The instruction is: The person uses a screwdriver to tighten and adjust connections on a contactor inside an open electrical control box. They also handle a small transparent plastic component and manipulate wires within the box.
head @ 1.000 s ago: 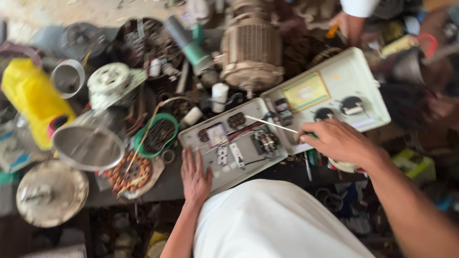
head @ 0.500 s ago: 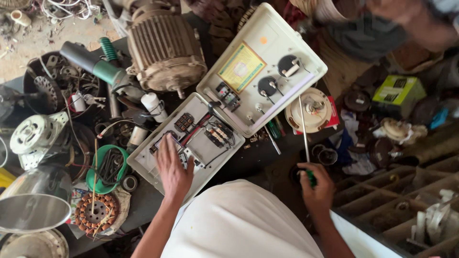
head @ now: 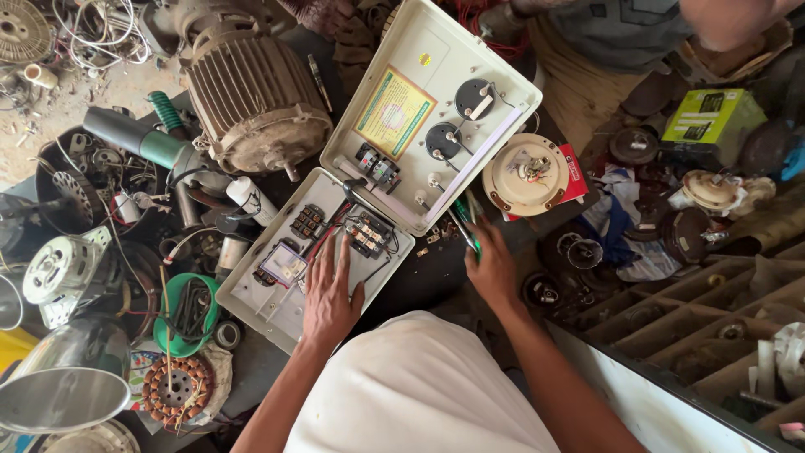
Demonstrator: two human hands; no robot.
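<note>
— Looking at the control box (head: 277,289): is it lying open on the counter (head: 436,277) with its lid (head: 432,109) swung back?

— Yes, the wiring and terminal blocks are showing, so the opening seems done. The left hand (head: 329,298) is resting flat on the base, fingers (head: 323,264) spread, gripping nothing.

— And the right hand (head: 493,268)?

— It is clenching a green-handled screwdriver (head: 464,220) just beside the lid's lower edge, off the box. No part is looking removed; the work inside is probably only starting.

— Anything nearby?

— A ribbed motor (head: 251,96) is sitting just above.
</note>
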